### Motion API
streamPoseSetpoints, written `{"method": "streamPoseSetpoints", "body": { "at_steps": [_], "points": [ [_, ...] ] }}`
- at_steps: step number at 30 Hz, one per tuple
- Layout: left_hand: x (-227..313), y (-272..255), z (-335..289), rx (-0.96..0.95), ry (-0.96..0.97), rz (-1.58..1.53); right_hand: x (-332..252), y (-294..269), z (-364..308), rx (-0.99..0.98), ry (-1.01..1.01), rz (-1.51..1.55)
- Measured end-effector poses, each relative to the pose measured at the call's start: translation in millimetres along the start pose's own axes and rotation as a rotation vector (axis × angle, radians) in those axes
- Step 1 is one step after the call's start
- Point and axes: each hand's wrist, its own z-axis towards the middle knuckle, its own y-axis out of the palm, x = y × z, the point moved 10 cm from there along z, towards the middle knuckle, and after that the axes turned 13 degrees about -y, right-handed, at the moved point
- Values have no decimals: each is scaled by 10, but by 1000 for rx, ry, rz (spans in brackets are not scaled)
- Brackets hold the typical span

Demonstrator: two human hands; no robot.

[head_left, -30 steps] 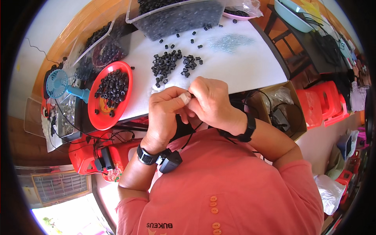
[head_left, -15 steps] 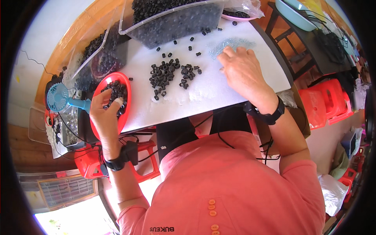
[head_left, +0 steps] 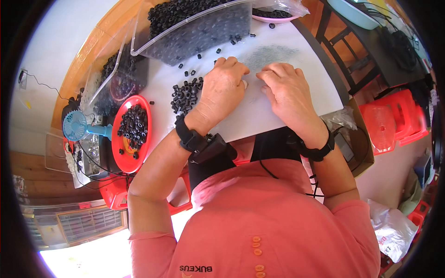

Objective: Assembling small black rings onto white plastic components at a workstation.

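Over the middle of the white tabletop (head_left: 241, 125), my left hand (head_left: 222, 90) is closed with its fingertips pinched together. A pale covering shows on one of its fingertips. Just to its right, my right hand (head_left: 287, 90) has bent fingers drawn in toward the thumb. The two hands face each other a small gap apart; whatever lies in either pinch is too small or hidden to make out. A pile of small black cylindrical parts (head_left: 184, 98) sits left of my left hand, which covers some of it. Beyond my right hand spreads a patch of tiny clear bits (head_left: 273, 53).
A red oval dish (head_left: 132, 166) with black parts stands at the left, beside a small blue fan (head_left: 75, 125). Clear tubs (head_left: 199, 48) of black parts line the back, near a pink dish (head_left: 273, 20). Red stools (head_left: 394, 120) stand right. Cables hang around my lap.
My left hand has left the black parts in the red dish and come right to the middle of the table. My right hand has drawn back slightly from the clear bits.
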Motion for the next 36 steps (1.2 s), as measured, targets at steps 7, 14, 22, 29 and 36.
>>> {"method": "streamPoseSetpoints", "body": {
  "at_steps": [7, 14, 22, 29, 36],
  "points": [
    [272, -133, -202, -36, 53, 30, 30, -250, -57, 183, -34, 157],
    [327, -56, -347, 32, 55, 192, 0, -223, -62, 234, 89, 500],
    [-323, 38, -643, -273, -792, -1140, -72, 254, 7, 249, 327, 1215],
    [-443, 116, -707, -349, -854, -1302, -145, 268, 95, 237, 212, 1218],
    [-305, 67, -678, -241, -775, -1280, -44, 299, 16, 236, 309, 1222]
  ]
}}
